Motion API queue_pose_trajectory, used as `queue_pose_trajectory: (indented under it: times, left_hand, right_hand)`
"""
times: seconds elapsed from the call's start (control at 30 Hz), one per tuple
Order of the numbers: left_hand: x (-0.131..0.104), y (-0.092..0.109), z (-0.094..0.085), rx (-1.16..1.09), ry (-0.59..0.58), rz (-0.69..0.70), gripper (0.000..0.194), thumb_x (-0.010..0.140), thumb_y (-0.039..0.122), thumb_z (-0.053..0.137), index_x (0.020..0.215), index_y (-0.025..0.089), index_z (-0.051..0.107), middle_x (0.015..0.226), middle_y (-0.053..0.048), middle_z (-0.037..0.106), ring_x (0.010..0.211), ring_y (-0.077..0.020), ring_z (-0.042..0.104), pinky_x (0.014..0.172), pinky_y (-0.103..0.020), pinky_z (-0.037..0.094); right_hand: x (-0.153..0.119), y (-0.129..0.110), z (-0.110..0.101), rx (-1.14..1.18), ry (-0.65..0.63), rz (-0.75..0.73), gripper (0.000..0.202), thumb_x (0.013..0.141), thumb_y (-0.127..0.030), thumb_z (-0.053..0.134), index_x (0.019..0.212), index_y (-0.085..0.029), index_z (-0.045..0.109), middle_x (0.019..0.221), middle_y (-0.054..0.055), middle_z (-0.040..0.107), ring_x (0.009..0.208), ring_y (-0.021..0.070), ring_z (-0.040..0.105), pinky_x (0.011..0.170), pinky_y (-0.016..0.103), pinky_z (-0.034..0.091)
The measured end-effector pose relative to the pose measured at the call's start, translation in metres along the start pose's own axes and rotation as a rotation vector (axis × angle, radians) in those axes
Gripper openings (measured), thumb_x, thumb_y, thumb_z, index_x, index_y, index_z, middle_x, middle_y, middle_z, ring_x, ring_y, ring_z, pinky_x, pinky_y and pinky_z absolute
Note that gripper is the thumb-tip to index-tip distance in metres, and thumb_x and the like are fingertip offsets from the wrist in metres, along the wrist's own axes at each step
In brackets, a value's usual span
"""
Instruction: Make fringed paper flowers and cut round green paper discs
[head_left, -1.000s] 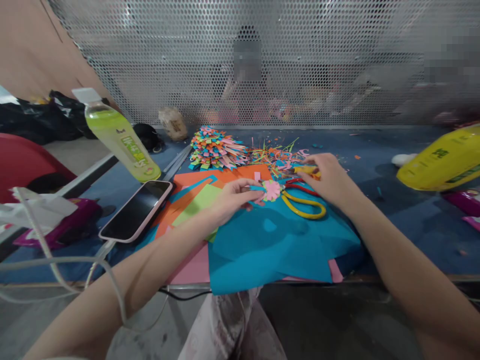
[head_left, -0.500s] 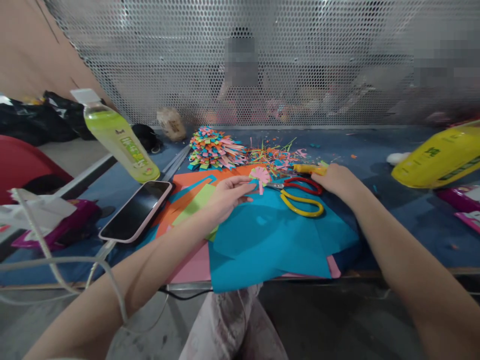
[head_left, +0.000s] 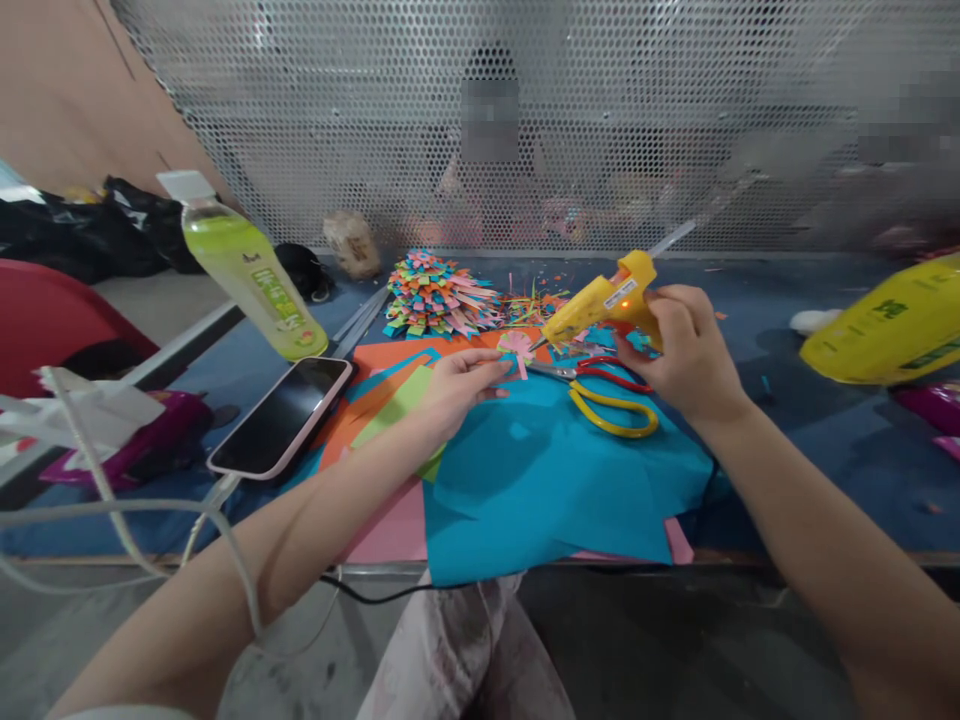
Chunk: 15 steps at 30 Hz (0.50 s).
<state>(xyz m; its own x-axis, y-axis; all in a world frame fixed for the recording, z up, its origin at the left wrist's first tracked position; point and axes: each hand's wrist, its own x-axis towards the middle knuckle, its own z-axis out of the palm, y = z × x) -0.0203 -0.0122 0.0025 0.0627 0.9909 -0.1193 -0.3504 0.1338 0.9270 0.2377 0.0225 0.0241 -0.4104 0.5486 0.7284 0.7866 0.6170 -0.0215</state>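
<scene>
My left hand [head_left: 471, 384] pinches a small pink and green fringed paper flower [head_left: 516, 350] between thumb and fingers. Wrapped round the handle of a yellow hot glue gun [head_left: 596, 303] is my right hand [head_left: 686, 345]. The gun is tilted, its nozzle pointing down at the flower's right edge; whether they touch I cannot tell. An orange light glows on its side and a clear glue stick sticks out behind. Below it lie scissors [head_left: 613, 410] with one red and one yellow handle, on blue paper [head_left: 540, 500].
A cone of colourful curled paper strips [head_left: 435, 295] stands behind my left hand, beside paper scraps [head_left: 529, 308]. At left are a phone [head_left: 281, 418] with a cable, a green drink bottle [head_left: 244, 270] and a tissue pack [head_left: 135, 430]. A yellow bottle [head_left: 885, 325] lies at right.
My right hand has lifted the glue gun from the table and turned its nozzle toward the paper flower. My left hand keeps its pinch; the view has shifted slightly.
</scene>
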Motion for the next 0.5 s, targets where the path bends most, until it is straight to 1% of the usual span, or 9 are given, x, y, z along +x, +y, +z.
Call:
queue_pose_trajectory:
  times: [0.07,0.13,0.23,0.4,0.5]
  left_hand:
    - [-0.0006,0.0005,0.0001,0.005,-0.005,0.009,0.027,0.057,0.022,0.081,0.077,0.011,0.066,0.073,-0.005,0.068,0.068,-0.0142,0.065,0.060,-0.024,0.050]
    - [-0.0010,0.0007,0.0003,0.003,-0.002,0.009,0.030,0.055,0.023,0.082,0.077,0.011,0.065,0.073,-0.005,0.068,0.068,-0.0150,0.066,0.060,-0.025,0.050]
    - [-0.0010,0.0005,0.0008,-0.005,0.006,-0.003,0.035,0.051,0.025,0.084,0.077,0.011,0.065,0.072,-0.005,0.068,0.069,-0.0163,0.067,0.059,-0.025,0.051]
    - [-0.0013,0.0010,0.0013,0.004,0.001,-0.002,0.038,0.048,0.027,0.085,0.076,0.011,0.065,0.072,-0.004,0.068,0.068,-0.0150,0.066,0.058,-0.024,0.051]
    - [-0.0018,0.0016,0.0009,0.009,-0.005,0.001,0.038,0.050,0.028,0.085,0.077,0.010,0.066,0.072,-0.004,0.068,0.066,-0.0134,0.065,0.058,-0.024,0.051]
  right_hand:
    - [0.0001,0.0012,0.0048,-0.069,0.038,-0.085,0.038,0.084,-0.037,0.059,0.115,-0.022,0.043,0.114,0.015,0.052,0.113,0.0313,0.050,0.097,0.048,0.045]
    - [0.0010,0.0020,0.0081,-0.145,0.095,-0.175,0.039,0.085,-0.036,0.058,0.117,-0.019,0.041,0.109,0.015,0.054,0.106,0.0303,0.054,0.090,0.049,0.049]
    - [0.0018,0.0009,0.0082,-0.198,0.136,-0.262,0.039,0.087,-0.035,0.056,0.119,-0.019,0.039,0.108,0.015,0.054,0.104,0.0293,0.055,0.086,0.047,0.052]
    - [0.0015,-0.0031,0.0029,-0.176,0.061,-0.207,0.029,0.089,-0.036,0.053,0.115,-0.025,0.043,0.110,0.013,0.053,0.106,0.0279,0.054,0.088,0.046,0.051]
    - [0.0011,-0.0034,0.0024,-0.197,0.071,-0.223,0.031,0.089,-0.035,0.052,0.116,-0.024,0.041,0.111,0.012,0.052,0.106,0.0281,0.054,0.087,0.048,0.051]
